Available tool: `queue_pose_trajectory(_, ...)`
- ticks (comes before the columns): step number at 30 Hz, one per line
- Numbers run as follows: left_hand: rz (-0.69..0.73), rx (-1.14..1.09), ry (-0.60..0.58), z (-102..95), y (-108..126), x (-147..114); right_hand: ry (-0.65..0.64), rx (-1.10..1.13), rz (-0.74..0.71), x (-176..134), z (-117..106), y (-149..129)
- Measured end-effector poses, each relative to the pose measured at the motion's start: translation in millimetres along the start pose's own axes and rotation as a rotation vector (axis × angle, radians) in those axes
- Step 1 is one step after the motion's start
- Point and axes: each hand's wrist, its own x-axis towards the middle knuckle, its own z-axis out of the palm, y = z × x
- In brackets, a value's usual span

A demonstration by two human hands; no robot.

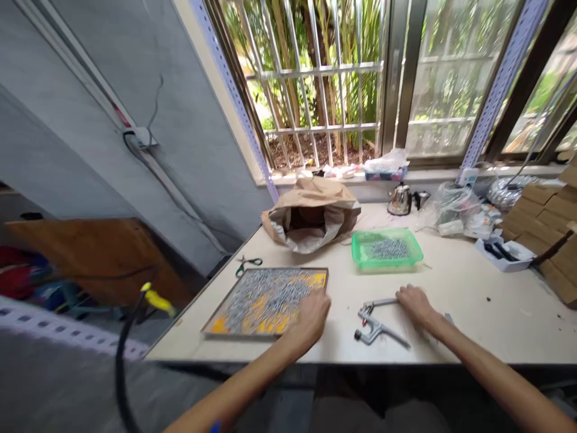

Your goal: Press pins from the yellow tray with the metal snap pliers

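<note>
Left hand (314,313), fingers curled, grip unclear, at the right side of a shallow rectangular tray (219,326) of slim silvery pieces (265,294); right hand (413,304), fingers bunched, grip unclear, at a plier-like metal tool (384,330), smooth pale counter (505,313)

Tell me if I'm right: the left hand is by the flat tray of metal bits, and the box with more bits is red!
Nearly: the box with more metal bits is green, not red, as the head view shows. The left hand is by the flat tray.
</note>
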Motion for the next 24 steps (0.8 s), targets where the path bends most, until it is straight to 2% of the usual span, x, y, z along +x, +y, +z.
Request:
queue_pose_trajectory(2, -0.028, 0.156, 0.036, -9.4, -22, -6, 0.050, 0.015, 0.016, -3, -3, -1)
queue_pose_trajectory(4, -0.076, 0.300, 0.084, -9.4, -43, -5, 0.108, 0.038, 0.038, -2, -8, 3)
queue_pose_trajectory(5, -0.042, 0.320, 0.112, -7.0, -51, -1, 0.136, 0.058, 0.051, 0, -11, 7)
queue_pose_trajectory(7, 0.000, 0.292, 0.099, -1.0, -60, 9, 0.188, 0.111, 0.076, 9, -20, 23)
queue_pose_trajectory(10, 0.110, 0.163, 0.096, 3.1, -54, 31, 0.250, 0.209, 0.124, 37, -41, 63)
queue_pose_trajectory(14, 0.310, -0.023, 0.134, -8.8, -17, 74, 0.314, 0.314, 0.266, 112, -79, 132)
queue_pose_trajectory(19, 0.427, -0.340, 0.130, -34.8, 58, 145, 0.459, 0.373, 0.520, 231, -123, 216)
queue_pose_trajectory(21, 0.428, -0.542, 0.052, -39.7, 88, 176, 0.483, 0.384, 0.625, 270, -128, 246)
queue_pose_trajectory(24, 0.320, -0.887, -0.208, -37.5, 127, 226, 0.472, 0.415, 0.773, 312, -116, 281)
